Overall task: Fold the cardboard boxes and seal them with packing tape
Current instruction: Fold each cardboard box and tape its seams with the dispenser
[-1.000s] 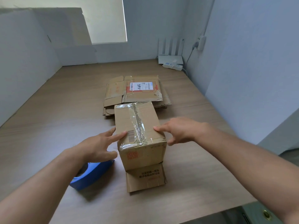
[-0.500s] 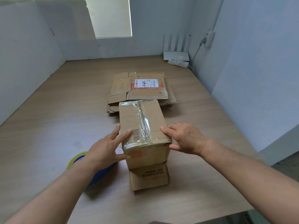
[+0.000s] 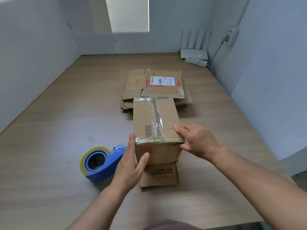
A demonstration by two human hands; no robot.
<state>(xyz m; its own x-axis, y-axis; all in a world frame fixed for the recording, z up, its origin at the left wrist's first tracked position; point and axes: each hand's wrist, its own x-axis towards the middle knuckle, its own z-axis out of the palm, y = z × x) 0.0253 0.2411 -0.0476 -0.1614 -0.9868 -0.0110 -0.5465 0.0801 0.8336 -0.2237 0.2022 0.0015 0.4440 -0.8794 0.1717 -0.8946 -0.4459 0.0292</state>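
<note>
A taped cardboard box [image 3: 156, 120] stands on the wooden table [image 3: 66, 123], clear tape running along its top seam. One loose flap [image 3: 159, 175] lies flat on the table at the box's near end. My left hand [image 3: 131, 165] grips the near left corner, thumb across the front face and fingers along the left side. My right hand [image 3: 197, 140] holds the near right top edge, fingers on top and thumb against the side. A blue tape dispenser [image 3: 101, 163] with a clear tape roll lies just left of my left hand.
A stack of flattened cardboard boxes [image 3: 154, 85] lies right behind the taped box, one with a white label. A white router [image 3: 194, 45] and power strip [image 3: 196, 61] sit in the far right corner. Walls close in on the left, back and right.
My left hand slid from the box's top left edge down to its near left corner, with the thumb now on the front face. The tape dispenser is now uncovered. My right hand stays at the right edge.
</note>
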